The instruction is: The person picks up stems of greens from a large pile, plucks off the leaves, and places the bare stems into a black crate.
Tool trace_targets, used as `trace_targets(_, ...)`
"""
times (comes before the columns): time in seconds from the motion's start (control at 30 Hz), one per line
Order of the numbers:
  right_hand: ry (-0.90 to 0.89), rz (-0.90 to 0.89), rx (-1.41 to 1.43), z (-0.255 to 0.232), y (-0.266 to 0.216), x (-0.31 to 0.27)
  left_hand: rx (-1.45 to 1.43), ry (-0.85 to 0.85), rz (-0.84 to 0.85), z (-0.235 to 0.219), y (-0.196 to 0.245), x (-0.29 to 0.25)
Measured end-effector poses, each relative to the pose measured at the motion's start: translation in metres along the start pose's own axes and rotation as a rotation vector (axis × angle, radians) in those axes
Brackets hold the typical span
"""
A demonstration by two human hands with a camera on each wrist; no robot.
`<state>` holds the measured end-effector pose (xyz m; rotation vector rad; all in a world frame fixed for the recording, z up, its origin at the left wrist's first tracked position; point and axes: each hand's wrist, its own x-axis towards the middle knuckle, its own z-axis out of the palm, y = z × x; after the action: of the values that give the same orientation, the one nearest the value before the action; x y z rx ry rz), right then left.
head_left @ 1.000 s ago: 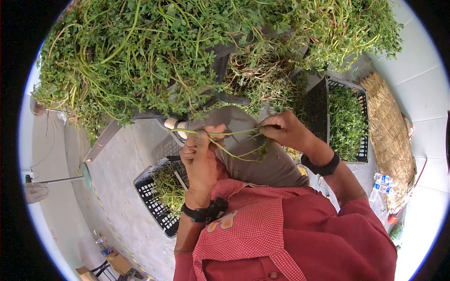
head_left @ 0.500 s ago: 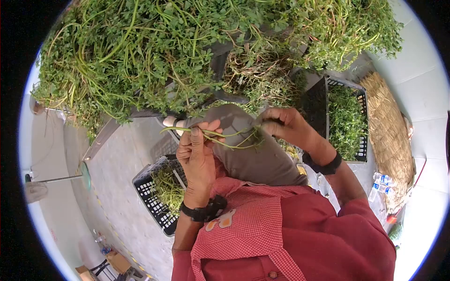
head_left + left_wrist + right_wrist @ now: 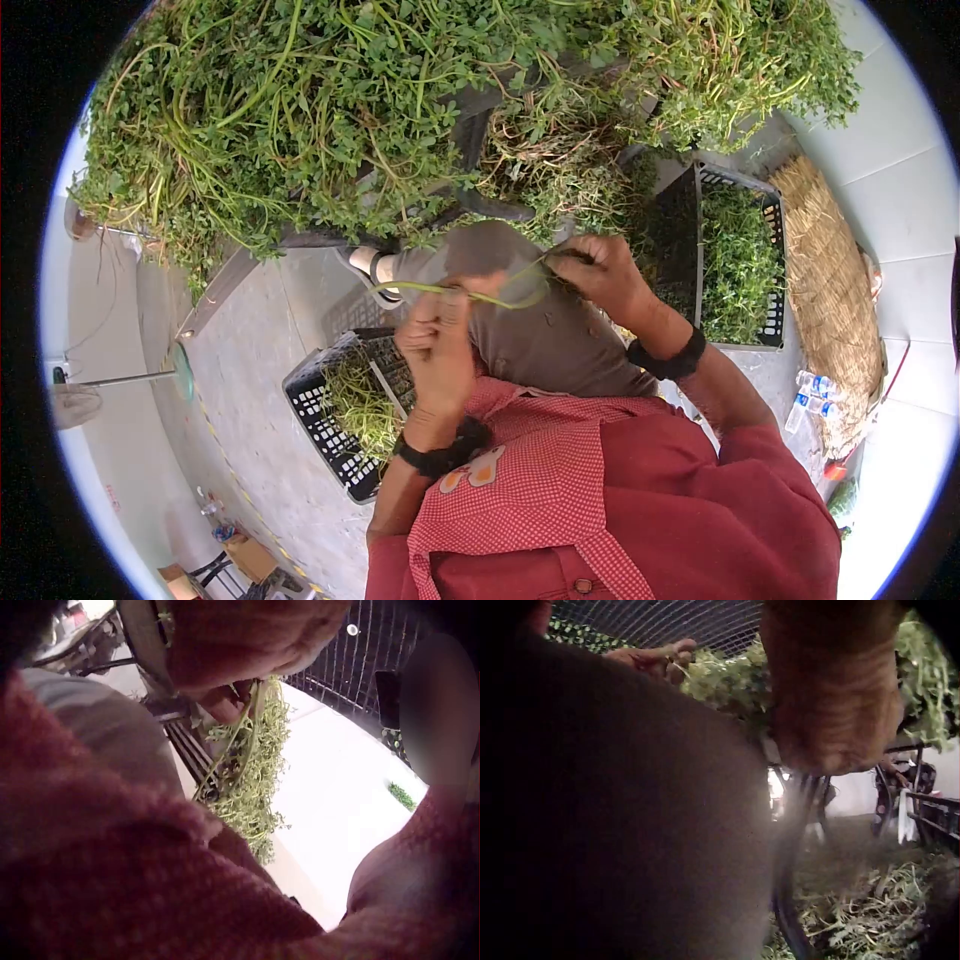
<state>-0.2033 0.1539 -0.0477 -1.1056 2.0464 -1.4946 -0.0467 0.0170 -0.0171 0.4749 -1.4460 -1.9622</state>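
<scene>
A thin green plant stem point(image 3: 510, 302) stretches over the person's grey-trousered knee point(image 3: 545, 345), between the two hands. My left hand point(image 3: 438, 350) pinches it between thumb and fingers, and its thick pale end sticks out to the left. At the stem's other end my right hand point(image 3: 608, 278) pinches with thumb and forefinger, knuckles upward; that end is blurred and partly hidden by the fingers. In the left wrist view the stem point(image 3: 231, 750) hangs below the fingers. The right wrist view shows the back of the right hand point(image 3: 836, 712).
A large heap of leafy green stems point(image 3: 290, 130) lies in front on a dark-framed stand. Below it is a pile of stems point(image 3: 560, 160). Black crates with greens stand at the right point(image 3: 775, 260) and left point(image 3: 340, 450). A straw roll point(image 3: 825, 290) lies at far right.
The right hand came off the stem's far end, moved in a blur, and is back pinching there. The left hand has shifted slightly right. Less leafy growth shows at the far end.
</scene>
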Motion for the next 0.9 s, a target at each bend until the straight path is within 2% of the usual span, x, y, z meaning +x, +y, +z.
trace_targets(0.03,0.006,0.393,0.244,-0.002,0.0,0.002,0.101,-0.051,-0.004,0.003,0.002,-0.002)
trace_targets(0.07,0.005,0.391,0.246,-0.006,0.005,0.003,0.103,-0.051,-0.002,0.003,0.006,-0.002)
trace_targets(0.13,0.006,0.612,0.668,-0.016,0.016,0.001,-0.062,-0.052,-0.03,0.005,0.017,0.0)
trace_targets(0.2,-0.007,0.598,0.761,-0.013,0.016,-0.004,-0.114,0.005,-0.057,0.003,0.011,0.004)
trace_targets(0.3,-0.07,0.537,0.659,-0.012,0.003,-0.006,-0.172,0.074,-0.099,-0.003,0.001,0.009)
trace_targets(0.37,-0.153,0.376,0.311,-0.01,-0.008,-0.006,-0.177,0.109,-0.114,-0.005,0.001,0.01)
trace_targets(0.4,-0.159,0.372,0.311,-0.006,-0.004,-0.008,-0.183,0.102,-0.107,-0.006,0.002,0.011)
trace_targets(0.47,-0.035,-0.034,0.13,0.003,0.006,-0.011,-0.187,0.096,-0.096,-0.007,0.004,0.012)
trace_targets(0.6,-0.102,-0.154,-0.023,-0.002,0.004,-0.015,-0.198,0.094,-0.096,-0.006,0.002,0.013)
trace_targets(0.67,-0.05,-0.297,-0.09,0.001,-0.007,-0.016,-0.199,0.091,-0.096,-0.007,0.001,0.011)
trace_targets(0.7,-0.049,-0.301,-0.094,0.006,-0.004,-0.017,-0.206,0.11,-0.102,-0.008,0.0,0.011)
trace_targets(0.77,0.032,-0.435,-0.188,0.012,0.005,-0.021,-0.24,0.098,-0.11,-0.003,-0.001,0.012)
trace_targets(0.83,0.064,-0.402,-0.207,0.015,0.006,-0.024,-0.187,0.123,-0.068,-0.002,0.003,0.009)
trace_targets(0.9,0.083,-0.333,-0.178,0.012,-0.004,-0.022,-0.191,0.067,-0.065,0.001,0.007,0.007)
